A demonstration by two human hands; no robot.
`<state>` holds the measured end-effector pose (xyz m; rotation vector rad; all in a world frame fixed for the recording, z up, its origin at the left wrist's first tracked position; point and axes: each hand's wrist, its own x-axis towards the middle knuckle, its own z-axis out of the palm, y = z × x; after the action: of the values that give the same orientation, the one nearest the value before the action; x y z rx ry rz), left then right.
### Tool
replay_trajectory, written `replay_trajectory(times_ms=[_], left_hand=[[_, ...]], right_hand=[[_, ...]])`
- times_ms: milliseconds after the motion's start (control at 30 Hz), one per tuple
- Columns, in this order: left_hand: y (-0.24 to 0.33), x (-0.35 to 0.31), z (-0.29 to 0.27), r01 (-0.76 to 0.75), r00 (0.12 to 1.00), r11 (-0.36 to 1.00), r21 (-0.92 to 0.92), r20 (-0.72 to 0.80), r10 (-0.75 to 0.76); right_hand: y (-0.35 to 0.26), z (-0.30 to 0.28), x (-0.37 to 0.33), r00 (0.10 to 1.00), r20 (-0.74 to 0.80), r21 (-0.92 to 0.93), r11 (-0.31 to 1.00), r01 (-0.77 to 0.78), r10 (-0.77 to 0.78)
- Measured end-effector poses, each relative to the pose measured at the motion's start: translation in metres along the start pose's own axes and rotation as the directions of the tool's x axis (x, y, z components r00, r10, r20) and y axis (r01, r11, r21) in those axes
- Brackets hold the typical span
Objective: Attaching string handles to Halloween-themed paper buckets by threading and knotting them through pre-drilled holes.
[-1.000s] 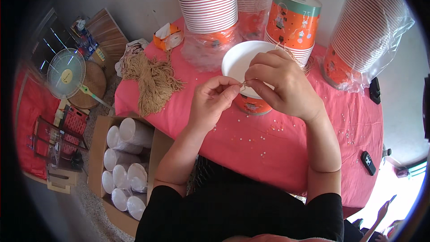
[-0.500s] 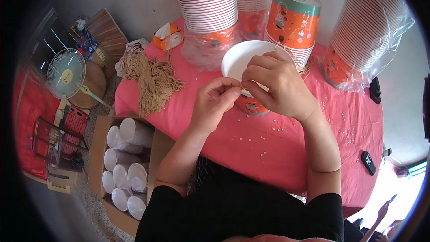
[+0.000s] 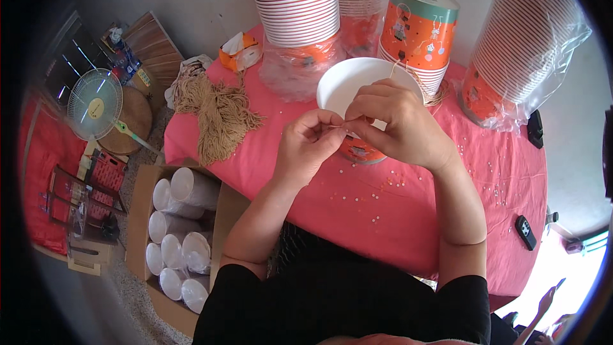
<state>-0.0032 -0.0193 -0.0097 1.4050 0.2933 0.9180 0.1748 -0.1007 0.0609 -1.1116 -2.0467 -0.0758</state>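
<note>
My left hand point(image 3: 311, 145) and my right hand point(image 3: 402, 125) meet fingertip to fingertip over the near rim of a paper bucket point(image 3: 341, 82), white inside and orange outside. Both pinch something small at the rim; it is too small to make out, and my fingers mostly cover it. The bucket stands upright on the pink tablecloth point(image 3: 300, 195). Behind my right hand, a thin tan cord point(image 3: 394, 69) sticks up near the bucket's far right rim. Small white and orange round bits point(image 3: 391, 182) lie scattered on the cloth in front of the bucket.
Nested bucket stacks point(image 3: 295, 3) stand at the back, one in a plastic bag point(image 3: 520, 45) at right. A bundle of tan cords point(image 3: 220, 115) lies at left beside an orange-white packet point(image 3: 241, 52). A small black remote point(image 3: 525, 232) is at right. Below left sits a carton point(image 3: 137, 223) of wrapped white cups.
My right hand's fingers have shifted slightly and now pinch closer against the left fingertips. The rest of the scene looks the same.
</note>
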Motion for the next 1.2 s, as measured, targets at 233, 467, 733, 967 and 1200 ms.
replay_trajectory(times_ms=[233,467,733,967,1200], left_hand=[[-0.002,-0.002,0.000,-0.131,0.991,0.973,0.190,0.028,0.128],[0.002,-0.004,0.008,-0.303,0.950,0.929,0.215,-0.011,0.312],[0.001,-0.001,0.005,-0.405,0.913,0.891,0.207,0.033,0.407],[-0.003,-0.002,0.002,-0.282,0.959,0.959,0.014,0.014,0.282],[0.005,0.003,0.006,-0.023,0.996,0.949,-0.315,-0.088,-0.004]], right_hand=[[0.002,0.003,-0.001,0.998,0.036,0.082,0.995,-0.058,0.055],[0.004,0.004,-0.001,0.992,0.095,0.258,0.960,-0.107,0.086],[0.001,0.004,-0.003,0.947,0.188,0.431,0.844,-0.318,0.261],[0.006,0.003,-0.002,0.862,0.347,0.500,0.705,-0.504,0.370],[-0.003,0.018,-0.001,0.960,-0.002,0.402,0.879,-0.257,0.282]])
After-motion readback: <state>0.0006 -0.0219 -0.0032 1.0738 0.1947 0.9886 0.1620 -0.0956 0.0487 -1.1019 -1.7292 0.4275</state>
